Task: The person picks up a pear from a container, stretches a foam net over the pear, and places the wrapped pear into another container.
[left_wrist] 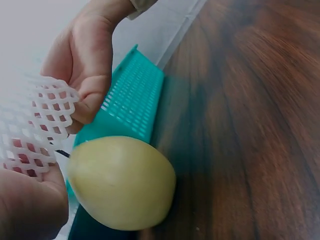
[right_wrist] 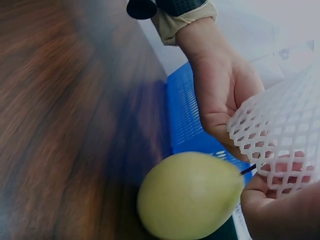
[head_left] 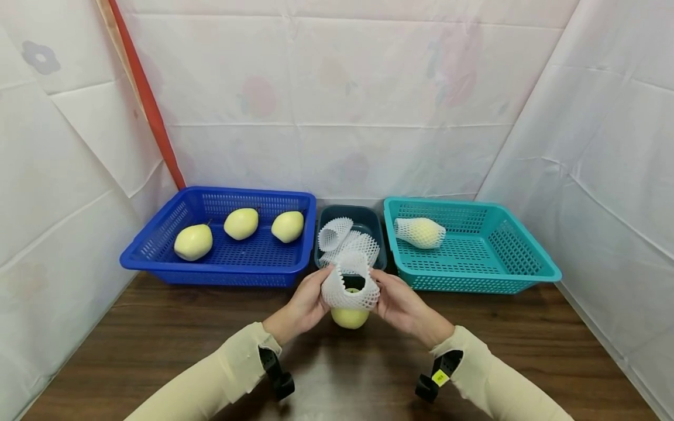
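A white foam net sleeve point(head_left: 351, 295) is stretched between both hands, its mouth held wide. My left hand point(head_left: 303, 305) pinches its left side, and my right hand point(head_left: 404, 308) pinches the right side. Just under the sleeve a pale yellow pear point(head_left: 350, 318) stands on the table with its stem up. In the left wrist view the pear point(left_wrist: 122, 182) is bare, its stem close to the edge of the netting point(left_wrist: 50, 112). The right wrist view shows the same pear point(right_wrist: 190, 195) beside the net, and no hand touches it.
At the left a blue basket point(head_left: 210, 270) holds three bare pears. Behind the hands, a dark teal bin point(head_left: 382, 237) contains more foam nets point(head_left: 363, 244). A turquoise basket point(head_left: 474, 282) at the right has one netted pear point(head_left: 423, 233). Brown wooden table point(head_left: 174, 333) lies in front; white sheeting hangs around.
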`<state>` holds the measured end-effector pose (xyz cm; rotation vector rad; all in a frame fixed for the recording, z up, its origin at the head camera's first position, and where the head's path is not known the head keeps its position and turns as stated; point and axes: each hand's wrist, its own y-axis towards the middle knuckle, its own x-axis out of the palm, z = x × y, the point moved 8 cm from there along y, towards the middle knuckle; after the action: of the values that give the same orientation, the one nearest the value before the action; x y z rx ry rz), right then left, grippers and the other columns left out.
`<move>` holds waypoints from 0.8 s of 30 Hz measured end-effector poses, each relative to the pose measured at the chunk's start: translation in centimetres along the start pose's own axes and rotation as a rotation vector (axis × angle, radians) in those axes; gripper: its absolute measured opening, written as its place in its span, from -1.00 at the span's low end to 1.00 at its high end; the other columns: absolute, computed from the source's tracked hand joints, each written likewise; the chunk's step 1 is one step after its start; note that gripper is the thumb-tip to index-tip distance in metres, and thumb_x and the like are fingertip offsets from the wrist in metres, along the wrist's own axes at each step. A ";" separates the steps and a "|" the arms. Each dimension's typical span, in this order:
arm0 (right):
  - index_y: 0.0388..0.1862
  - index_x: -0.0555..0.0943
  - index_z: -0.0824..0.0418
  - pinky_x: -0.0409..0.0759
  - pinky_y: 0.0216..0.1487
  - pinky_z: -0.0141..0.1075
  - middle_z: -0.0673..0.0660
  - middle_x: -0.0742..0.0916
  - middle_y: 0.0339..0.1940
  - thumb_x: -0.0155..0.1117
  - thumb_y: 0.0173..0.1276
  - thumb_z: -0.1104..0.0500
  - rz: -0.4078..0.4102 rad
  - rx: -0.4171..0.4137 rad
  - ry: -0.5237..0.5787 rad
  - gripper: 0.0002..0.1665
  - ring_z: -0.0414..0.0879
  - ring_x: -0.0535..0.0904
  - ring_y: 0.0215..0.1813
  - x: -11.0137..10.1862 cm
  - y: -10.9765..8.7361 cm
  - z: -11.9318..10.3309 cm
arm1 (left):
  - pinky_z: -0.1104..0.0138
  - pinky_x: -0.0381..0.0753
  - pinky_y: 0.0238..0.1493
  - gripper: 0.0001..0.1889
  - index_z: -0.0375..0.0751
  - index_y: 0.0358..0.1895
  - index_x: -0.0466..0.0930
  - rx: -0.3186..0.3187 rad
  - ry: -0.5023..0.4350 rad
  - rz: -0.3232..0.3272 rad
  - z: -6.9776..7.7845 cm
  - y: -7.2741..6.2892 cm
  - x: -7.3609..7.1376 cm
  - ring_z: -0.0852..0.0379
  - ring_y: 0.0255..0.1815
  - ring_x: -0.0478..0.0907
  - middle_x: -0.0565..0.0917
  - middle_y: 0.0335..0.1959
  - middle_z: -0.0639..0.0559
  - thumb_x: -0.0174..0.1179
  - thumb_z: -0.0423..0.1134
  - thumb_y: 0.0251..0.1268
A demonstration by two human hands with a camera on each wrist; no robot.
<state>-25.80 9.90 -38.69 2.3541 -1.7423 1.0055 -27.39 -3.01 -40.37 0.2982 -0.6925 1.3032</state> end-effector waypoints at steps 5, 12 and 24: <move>0.18 0.38 0.26 0.50 -0.01 -0.22 0.09 0.63 -0.03 -0.05 0.52 0.15 0.013 0.009 -0.044 -0.66 -0.12 0.56 -0.01 -1.1 0.5 0.8 | 0.34 0.53 -0.27 -0.69 -0.38 0.06 0.38 -0.025 0.072 0.003 -0.9 0.3 -0.8 0.21 -0.29 0.55 0.59 -0.29 0.04 -0.20 -0.20 0.55; 0.17 0.40 0.31 0.52 -0.03 -0.20 0.18 0.60 0.07 -0.04 0.52 0.14 0.039 0.006 -0.107 -0.64 -0.08 0.54 0.01 -2.2 0.8 1.5 | 0.32 0.51 -0.36 -0.72 -0.33 -0.09 0.46 -0.041 0.150 -0.004 -1.2 0.5 -1.6 0.22 -0.37 0.55 0.61 -0.39 0.06 -0.18 -0.20 0.54; 0.21 0.35 0.43 0.54 -0.08 -0.20 0.09 0.66 -0.13 -0.03 0.52 0.13 0.026 -0.011 -0.175 -0.55 -0.13 0.57 -0.10 -3.0 1.2 2.0 | 0.36 0.48 -0.46 -0.74 -0.28 -0.16 0.49 -0.044 0.221 0.006 -1.9 0.8 -2.9 0.25 -0.49 0.53 0.60 -0.48 0.08 -0.17 -0.22 0.54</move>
<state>-26.44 11.22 -42.24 2.4866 -1.8342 0.8127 -27.85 -4.00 -43.81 0.1140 -0.5342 1.3019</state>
